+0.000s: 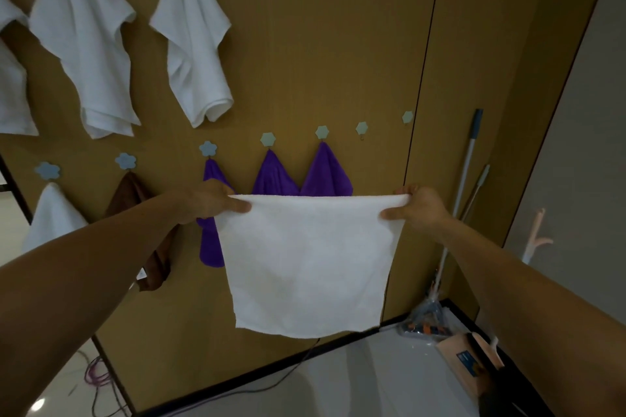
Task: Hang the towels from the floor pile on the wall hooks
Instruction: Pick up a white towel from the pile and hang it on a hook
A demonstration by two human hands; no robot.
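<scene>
Both forearms are reaching out, left hand [206, 201] and right hand [418, 205] pinching a white towel [308, 264] by its top corners, fingers closed, before the wall (free hook [361, 128] above). Spread flat, it is risking sliding off.

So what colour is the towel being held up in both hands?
White: the towel, stretched between the left hand and right hand, shows best in the head view.

Towel [306, 264] stretched between both hands — hung cloths [301, 176] behind, mop [457, 200] right.
</scene>
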